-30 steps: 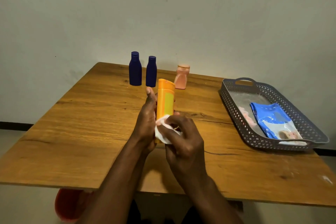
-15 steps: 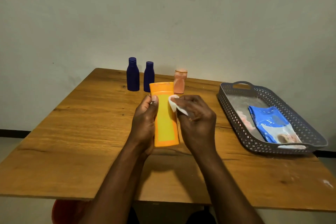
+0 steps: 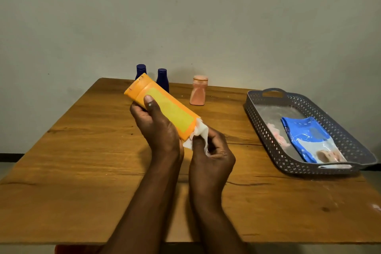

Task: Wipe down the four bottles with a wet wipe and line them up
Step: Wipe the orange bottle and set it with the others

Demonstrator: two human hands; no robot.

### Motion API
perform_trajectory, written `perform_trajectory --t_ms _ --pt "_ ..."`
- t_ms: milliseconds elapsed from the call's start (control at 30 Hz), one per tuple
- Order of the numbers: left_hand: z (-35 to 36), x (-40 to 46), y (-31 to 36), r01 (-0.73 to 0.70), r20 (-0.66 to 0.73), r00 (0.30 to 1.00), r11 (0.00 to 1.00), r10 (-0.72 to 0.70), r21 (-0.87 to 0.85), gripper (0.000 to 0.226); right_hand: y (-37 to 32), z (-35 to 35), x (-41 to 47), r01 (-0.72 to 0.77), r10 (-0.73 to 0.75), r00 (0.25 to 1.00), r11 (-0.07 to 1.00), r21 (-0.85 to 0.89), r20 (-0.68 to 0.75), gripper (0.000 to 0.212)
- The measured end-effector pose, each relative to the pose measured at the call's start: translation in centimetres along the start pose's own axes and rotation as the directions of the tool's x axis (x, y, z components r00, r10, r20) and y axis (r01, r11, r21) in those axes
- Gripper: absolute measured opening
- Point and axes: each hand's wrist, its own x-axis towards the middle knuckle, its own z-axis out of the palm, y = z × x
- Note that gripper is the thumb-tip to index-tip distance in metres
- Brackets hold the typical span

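My left hand (image 3: 158, 128) grips an orange bottle with a yellow label (image 3: 165, 107) above the table's middle, tilted with its cap end up to the left. My right hand (image 3: 210, 154) pinches a white wet wipe (image 3: 198, 134) against the bottle's lower right end. Two dark blue bottles (image 3: 140, 69) (image 3: 162, 80) stand upright side by side at the table's far edge, partly hidden behind the orange bottle. A peach bottle (image 3: 198, 90) stands upright to their right.
A grey perforated tray (image 3: 266, 130) rests at the table's right side, holding a blue wet-wipe pack (image 3: 311, 138) and something pink. The wooden table (image 3: 82, 161) meets a plain wall at the back. A red object shows under the front edge.
The orange bottle went from upright to tilted, cap end up-left. My right hand with the wipe moved from near the cap down to the bottle's lower end.
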Motion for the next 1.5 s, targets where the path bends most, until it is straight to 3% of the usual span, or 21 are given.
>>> perform_trajectory --t_ms 133,200,300,367,467,567,700,833,1000,1500 --pt "0.5 1.2 -0.2 -0.109 -0.023 0.994 0.994 0.109 -0.011 0.041 0.6 0.2 -0.3 0.019 -0.019 0.992 1.0 0.001 0.124 0.04" --pt "0.7 2.4 -0.4 -0.16 0.023 0.987 0.987 0.16 0.007 0.035 0.9 0.0 0.9 0.041 -0.04 0.973 0.999 0.001 0.227 0.033" --pt "0.8 4.6 -0.8 -0.195 0.233 0.954 0.981 0.188 0.006 0.02 1.9 0.0 4.4 -0.153 0.129 0.938 0.987 0.048 0.321 0.021" --pt "1.1 6.7 -0.9 -0.244 0.42 0.895 0.951 0.146 0.188 0.025 3.4 0.2 7.1 -0.363 0.316 0.881 0.929 0.074 0.351 0.02" --pt "1.8 10.0 -0.3 -0.398 0.655 0.755 0.809 0.022 0.432 0.033 6.3 0.5 10.5 -0.52 0.48 0.813 0.853 0.04 0.33 0.018" --pt "3.5 12.9 0.0 -0.557 0.764 0.641 0.637 -0.078 0.533 0.043 8.6 0.9 12.5 -0.573 0.546 0.788 0.819 0.012 0.285 0.021" --pt "6.0 16.1 -0.7 -0.734 0.829 0.519 0.39 -0.207 0.557 0.054 10.6 0.8 13.3 -0.563 0.531 0.79 0.826 0.018 0.307 0.022" --pt "8.6 18.1 -2.2 -0.82 0.855 0.424 0.273 -0.298 0.502 0.051 11.9 0.5 13.5 -0.531 0.493 0.791 0.848 0.005 0.363 0.02" --pt "11.1 19.2 -4.4 -0.855 0.836 0.42 0.155 -0.354 0.495 0.049 12.8 0.2 13.7 -0.508 0.461 0.798 0.861 0.023 0.387 0.016" --pt "14.1 19.7 -7.1 -0.854 0.801 0.482 0.015 -0.356 0.521 0.048 13.5 0.2 14.0 -0.516 0.467 0.788 0.856 0.018 0.4 0.015"
